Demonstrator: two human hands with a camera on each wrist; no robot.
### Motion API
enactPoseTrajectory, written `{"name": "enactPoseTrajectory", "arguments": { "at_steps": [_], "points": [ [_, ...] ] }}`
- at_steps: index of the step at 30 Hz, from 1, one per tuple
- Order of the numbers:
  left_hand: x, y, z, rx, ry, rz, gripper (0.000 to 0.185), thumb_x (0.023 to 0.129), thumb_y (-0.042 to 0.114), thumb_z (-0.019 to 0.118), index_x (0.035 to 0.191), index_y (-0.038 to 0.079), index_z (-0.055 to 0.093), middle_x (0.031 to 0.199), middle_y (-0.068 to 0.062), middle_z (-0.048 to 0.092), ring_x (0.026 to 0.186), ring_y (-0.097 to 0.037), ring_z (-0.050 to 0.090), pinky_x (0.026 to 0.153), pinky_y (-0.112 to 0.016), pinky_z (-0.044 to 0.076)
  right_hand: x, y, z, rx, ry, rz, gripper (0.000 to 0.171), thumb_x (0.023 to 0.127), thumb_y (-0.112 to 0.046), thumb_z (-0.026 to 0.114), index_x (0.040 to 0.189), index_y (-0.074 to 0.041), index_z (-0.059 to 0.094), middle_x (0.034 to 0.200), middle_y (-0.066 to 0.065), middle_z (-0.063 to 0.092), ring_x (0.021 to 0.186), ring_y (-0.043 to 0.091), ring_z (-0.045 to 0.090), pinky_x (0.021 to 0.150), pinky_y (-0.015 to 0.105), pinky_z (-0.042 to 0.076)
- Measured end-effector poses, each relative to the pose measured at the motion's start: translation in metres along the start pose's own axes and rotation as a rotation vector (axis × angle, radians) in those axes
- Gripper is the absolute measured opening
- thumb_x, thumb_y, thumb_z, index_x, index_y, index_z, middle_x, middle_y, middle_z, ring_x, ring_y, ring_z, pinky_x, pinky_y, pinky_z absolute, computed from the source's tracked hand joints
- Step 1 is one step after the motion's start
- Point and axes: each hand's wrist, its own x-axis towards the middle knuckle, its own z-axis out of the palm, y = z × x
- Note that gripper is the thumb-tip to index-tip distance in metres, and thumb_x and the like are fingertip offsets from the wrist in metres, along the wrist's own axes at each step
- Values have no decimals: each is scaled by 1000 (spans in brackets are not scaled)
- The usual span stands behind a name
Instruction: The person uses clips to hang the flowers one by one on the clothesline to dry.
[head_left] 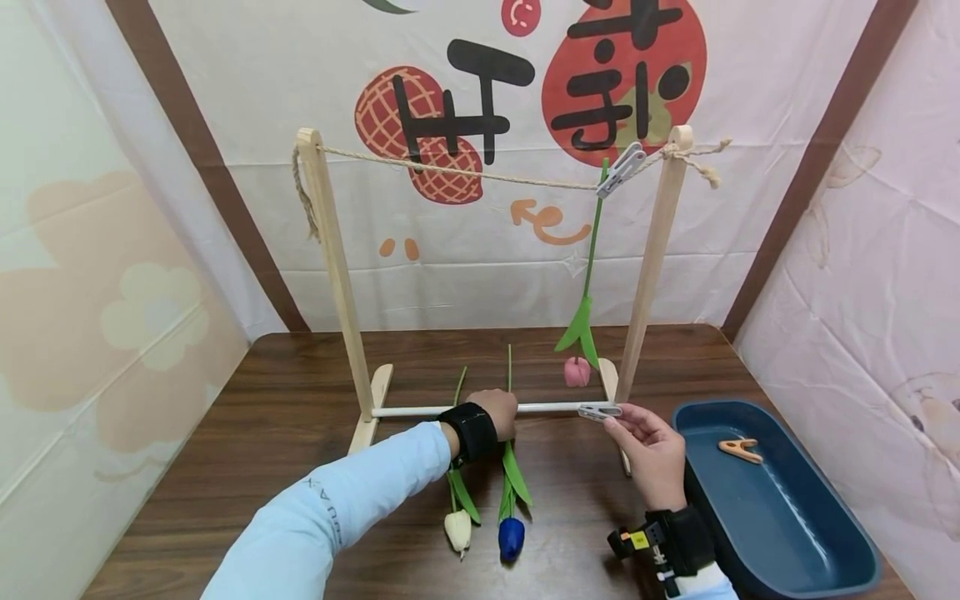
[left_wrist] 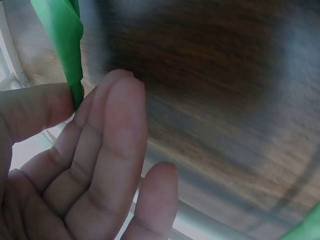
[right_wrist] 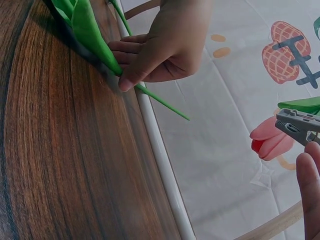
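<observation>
Two hands work at the low white bar (head_left: 450, 410) of a wooden rack (head_left: 333, 275). The left hand (head_left: 497, 414) pinches a green stem (left_wrist: 76, 92) between thumb and fingertips, the other fingers lying loosely straight; in the right wrist view the same hand (right_wrist: 165, 45) presses the stem (right_wrist: 160, 99) down right at the bar (right_wrist: 160, 150). That stem belongs to the blue tulip (head_left: 511, 537), which lies on the table (head_left: 262, 417) with its head toward the person. Just beside it lies one white tulip (head_left: 457, 530), its stem also running up under the bar.

The right hand (head_left: 651, 450) holds one grey clothespin (head_left: 600, 411) between thumb and fingertips, at the right end of the bar; the right wrist view shows the pin (right_wrist: 297, 125) gripped, its tip pointing left.

Three tulips show in all: the third, pink (head_left: 577, 372), hangs head down by its stem from the rope (head_left: 465, 173) strung between the rack's two posts, held there by a second grey clothespin (head_left: 622, 169). Its bloom hangs near the foot of the right post.

To the right, on the table, stands one dark blue tray (head_left: 825, 567) with a single wooden clothespin (head_left: 739, 450) lying in it. Three pins counted in total. Printed cloth hangs behind and on both sides.
</observation>
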Motion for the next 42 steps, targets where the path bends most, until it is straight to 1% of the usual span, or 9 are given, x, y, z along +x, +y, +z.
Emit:
{"name": "enactPoseTrajectory", "arguments": {
  "at_steps": [7,13,15,17,23,28,31,36,42],
  "points": [
    [-1,-1,-1,-56,-13,-2,34,86,23,68,58,16,49,54,3,47,46,-14,43,46,-30,35,-2,-2,2,6,3,8,27,83,-5,78,105,7,69,89,8,71,78,10,68,67,20,53],
    [-9,1,-14,-185,-40,-34,39,85,16,66,49,14,52,41,4,46,36,-13,43,40,-28,34,-2,0,2,10,0,-7,27,82,-4,78,104,8,69,88,6,71,78,10,68,67,20,53],
    [-10,0,-17,-220,-41,-34,38,87,16,66,50,14,55,40,5,48,35,-12,45,40,-27,35,-2,2,3,7,-1,-13,27,82,-3,78,104,8,69,88,6,71,78,10,68,66,20,53],
    [-11,-3,-20,-233,-26,-30,38,88,20,67,53,14,53,38,8,43,36,-11,42,41,-26,34,-2,3,3,2,-2,-19,27,82,-3,78,104,8,69,88,6,71,78,9,68,66,20,53],
    [-18,-3,-41,-301,-14,-23,43,90,26,68,51,12,59,41,6,53,36,-10,41,41,-25,32,-2,7,4,1,-7,-20,27,82,-1,77,105,9,68,87,2,71,78,8,68,67,20,53],
    [-29,-2,-58,-370,-2,9,43,94,26,66,54,10,69,51,1,63,36,-10,40,42,-24,31,-2,8,5,1,-10,-13,27,82,-1,77,105,9,68,87,2,71,78,9,68,68,20,53],
    [-35,-2,-66,-405,4,28,42,95,25,65,56,10,70,56,-1,66,38,-10,45,43,-24,33,-2,8,6,1,-10,-13,27,82,-1,77,105,10,68,88,2,71,78,9,68,68,20,53],
    [-44,-4,-77,-413,49,74,36,95,28,64,66,10,74,56,3,65,46,-11,55,47,-24,38,-2,8,6,6,-12,-13,26,82,0,77,105,10,67,88,4,71,79,9,68,68,20,53],
    [-53,-4,-89,-432,117,125,37,95,29,65,63,10,72,50,5,59,45,-11,52,47,-24,35,-2,8,6,6,-16,-7,27,82,-2,77,104,9,68,88,4,71,79,9,69,69,21,53]
  ]
}}
